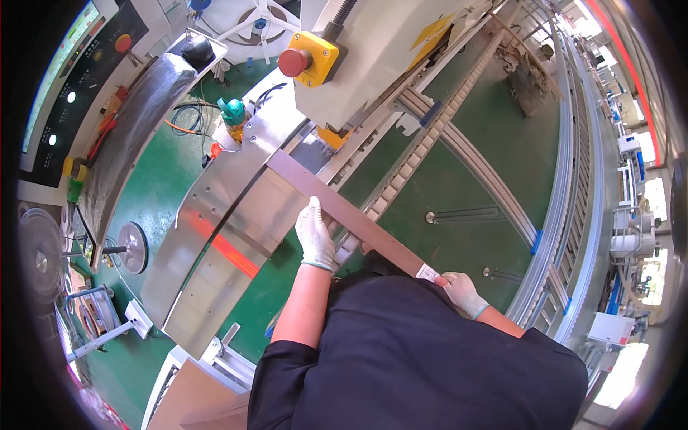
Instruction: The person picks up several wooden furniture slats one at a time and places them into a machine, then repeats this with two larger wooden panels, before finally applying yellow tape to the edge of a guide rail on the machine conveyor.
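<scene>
Feeding step, by the look of it: long brown strip (351,215) laid slantwise, far end resting on the shiny metal worktop (208,265) of the machine, near end at the body. Left hand (316,235) in white glove, flat on the strip about midway, fingers (313,213) together and pressing down along its edge. Right hand (462,292) also gloved, fingers pinching the near end beside a small white label (428,271).

Next move probably calls for squaring the far end against the dark guide slot (hard to see where it ends) and keeping the strip flat with even pressure from both hands.

Materials: strip thin, rigid-looking, matte brown, straight edges, likely board or laminate. Worktop polished sheet steel, curved panels, red light line (233,252) across it. Yellow box with red stop button (309,59) above. Green painted floor (459,186), roller track (423,147) running off to the right. Gloves knit cotton, snug.
</scene>
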The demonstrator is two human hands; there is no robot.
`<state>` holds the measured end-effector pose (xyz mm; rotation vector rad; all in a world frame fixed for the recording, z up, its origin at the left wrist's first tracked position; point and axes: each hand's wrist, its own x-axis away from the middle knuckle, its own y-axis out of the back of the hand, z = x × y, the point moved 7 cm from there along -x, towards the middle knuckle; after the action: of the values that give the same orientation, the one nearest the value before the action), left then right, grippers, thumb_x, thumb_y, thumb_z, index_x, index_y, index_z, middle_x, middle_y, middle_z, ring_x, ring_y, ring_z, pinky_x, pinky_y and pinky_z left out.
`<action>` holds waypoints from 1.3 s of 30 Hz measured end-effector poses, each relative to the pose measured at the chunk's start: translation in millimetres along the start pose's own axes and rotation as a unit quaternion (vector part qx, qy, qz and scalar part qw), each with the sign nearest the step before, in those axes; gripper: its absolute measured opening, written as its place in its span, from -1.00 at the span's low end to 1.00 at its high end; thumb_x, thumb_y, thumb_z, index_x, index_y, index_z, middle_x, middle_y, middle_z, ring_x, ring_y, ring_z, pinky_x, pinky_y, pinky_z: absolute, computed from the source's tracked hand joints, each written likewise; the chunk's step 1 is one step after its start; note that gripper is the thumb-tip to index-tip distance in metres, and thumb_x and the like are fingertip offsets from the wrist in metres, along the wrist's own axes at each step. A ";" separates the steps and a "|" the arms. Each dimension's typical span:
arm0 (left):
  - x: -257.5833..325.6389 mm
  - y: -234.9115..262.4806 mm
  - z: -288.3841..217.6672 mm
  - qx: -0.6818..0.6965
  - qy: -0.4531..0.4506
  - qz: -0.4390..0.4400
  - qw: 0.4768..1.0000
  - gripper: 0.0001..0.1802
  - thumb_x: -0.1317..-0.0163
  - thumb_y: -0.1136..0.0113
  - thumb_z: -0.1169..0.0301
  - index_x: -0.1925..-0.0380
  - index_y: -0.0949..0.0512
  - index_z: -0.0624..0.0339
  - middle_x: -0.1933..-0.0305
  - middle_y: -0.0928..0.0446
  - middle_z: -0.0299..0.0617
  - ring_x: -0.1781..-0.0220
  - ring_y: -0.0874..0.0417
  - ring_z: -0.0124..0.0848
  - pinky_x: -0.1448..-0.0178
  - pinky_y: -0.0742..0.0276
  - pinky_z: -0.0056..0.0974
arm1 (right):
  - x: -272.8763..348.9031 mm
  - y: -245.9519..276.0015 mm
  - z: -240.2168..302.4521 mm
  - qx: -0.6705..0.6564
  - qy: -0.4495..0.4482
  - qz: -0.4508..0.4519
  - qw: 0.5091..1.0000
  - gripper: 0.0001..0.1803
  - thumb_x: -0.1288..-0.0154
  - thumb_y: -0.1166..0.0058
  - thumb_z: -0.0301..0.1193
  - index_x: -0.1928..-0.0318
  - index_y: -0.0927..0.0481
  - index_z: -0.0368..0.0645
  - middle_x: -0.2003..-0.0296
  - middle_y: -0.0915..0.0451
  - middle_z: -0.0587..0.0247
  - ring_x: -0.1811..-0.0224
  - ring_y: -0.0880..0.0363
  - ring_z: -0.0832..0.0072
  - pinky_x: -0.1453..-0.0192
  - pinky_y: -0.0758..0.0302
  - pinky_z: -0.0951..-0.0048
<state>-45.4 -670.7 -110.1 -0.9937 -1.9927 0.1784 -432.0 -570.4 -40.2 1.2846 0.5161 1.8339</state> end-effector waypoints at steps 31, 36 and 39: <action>-89.4 -206.1 34.1 0.029 0.043 0.030 0.998 -0.58 -0.59 -0.14 0.12 -0.13 -0.56 0.28 -0.08 -0.66 -0.11 -0.10 -0.71 -0.24 -0.19 -0.66 -0.12 | -136.9 148.1 -95.8 -0.091 -0.068 0.011 0.993 -0.43 -0.57 -0.02 0.03 0.22 -0.73 -0.28 0.44 -0.65 -0.11 0.36 -0.69 0.07 0.20 -0.57 0.15; -119.2 -253.8 51.4 0.025 0.030 0.057 0.998 -0.59 -0.59 -0.15 0.09 -0.05 -0.57 0.27 -0.01 -0.65 -0.17 -0.02 -0.72 -0.31 -0.09 -0.69 -0.19 | -174.4 171.9 -144.7 -0.141 -0.071 -0.008 0.987 -0.49 -0.57 -0.06 -0.04 0.21 -0.74 -0.30 0.48 -0.65 -0.07 0.42 -0.66 0.21 0.26 -0.55 0.20; -136.7 -287.1 60.2 0.015 0.029 0.057 0.998 -0.57 -0.60 -0.10 0.07 -0.06 -0.57 0.26 0.00 -0.65 -0.16 -0.04 -0.71 -0.30 -0.10 -0.68 -0.19 | -191.3 205.8 -140.1 -0.152 -0.085 -0.014 0.985 -0.46 -0.57 -0.09 -0.02 0.17 -0.75 -0.33 0.49 -0.66 -0.02 0.45 -0.62 0.31 0.27 -0.54 0.23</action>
<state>-216.7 -945.2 -101.2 -1.0830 -1.8772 0.2394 -611.6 -827.3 -58.3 1.2024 0.1532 1.6841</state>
